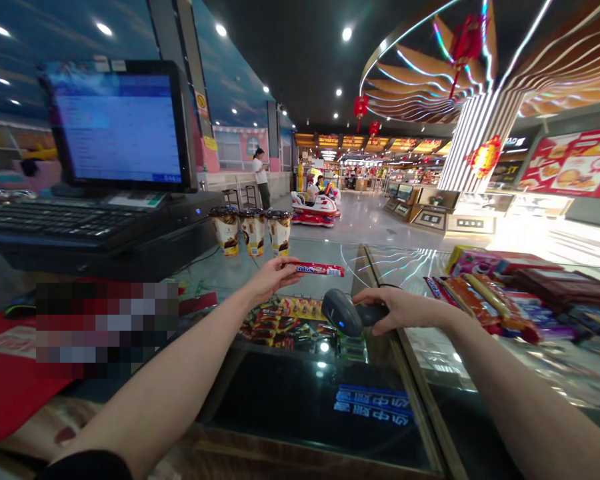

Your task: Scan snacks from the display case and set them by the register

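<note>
Above the glass counter (300, 400), my left hand (270, 279) pinches the left end of a red roll of Mentos candy (317, 269), which lies level with its label toward me. Just to the right, my right hand (397, 308) grips the handle of a dark barcode scanner (343, 312). A small blue light glows on the scanner, and its far side is turned away from me. The scanner's head is a little below and right of the candy roll, apart from it. Packaged sweets (280, 327) show through the glass underneath.
A lit monitor (120, 127) and a keyboard (55, 223) stand at the left. Three lidded cups (253, 232) line the counter's back. Several snack packs (500, 303) lie at the right. Beyond, a person (261, 179) stands near a ride-on car (316, 205).
</note>
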### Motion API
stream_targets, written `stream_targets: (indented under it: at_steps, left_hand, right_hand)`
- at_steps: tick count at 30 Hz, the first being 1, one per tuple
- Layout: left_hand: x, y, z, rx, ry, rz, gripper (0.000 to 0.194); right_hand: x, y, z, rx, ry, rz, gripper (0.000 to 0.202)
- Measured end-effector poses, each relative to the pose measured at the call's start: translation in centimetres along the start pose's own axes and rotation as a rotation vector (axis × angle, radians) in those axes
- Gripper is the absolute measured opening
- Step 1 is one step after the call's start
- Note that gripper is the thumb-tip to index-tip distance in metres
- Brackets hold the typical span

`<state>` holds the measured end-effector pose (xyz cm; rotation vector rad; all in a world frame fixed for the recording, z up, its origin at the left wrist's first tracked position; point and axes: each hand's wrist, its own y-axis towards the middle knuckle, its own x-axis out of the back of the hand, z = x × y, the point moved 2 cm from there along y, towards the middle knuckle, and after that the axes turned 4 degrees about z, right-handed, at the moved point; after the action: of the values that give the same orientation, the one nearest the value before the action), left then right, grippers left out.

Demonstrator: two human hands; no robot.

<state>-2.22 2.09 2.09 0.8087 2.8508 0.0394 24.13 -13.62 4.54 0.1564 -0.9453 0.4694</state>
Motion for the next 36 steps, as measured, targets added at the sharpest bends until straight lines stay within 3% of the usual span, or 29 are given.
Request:
stream_targets:
  at_steps: [11,36]
  left_hand:
    - [2.2,0.0,-0.6,-0.062,-0.008,-0.082,0.021]
    - [2.7,0.4,-0.3,-0.069,0.003,-0.094,0.021]
  right_hand:
    - [1.0,0.0,-1.7,0.017,0.057,-0.131,0.051]
    - [1.3,-0.3,-0.9,0.035,0.089,-0.069,0.053]
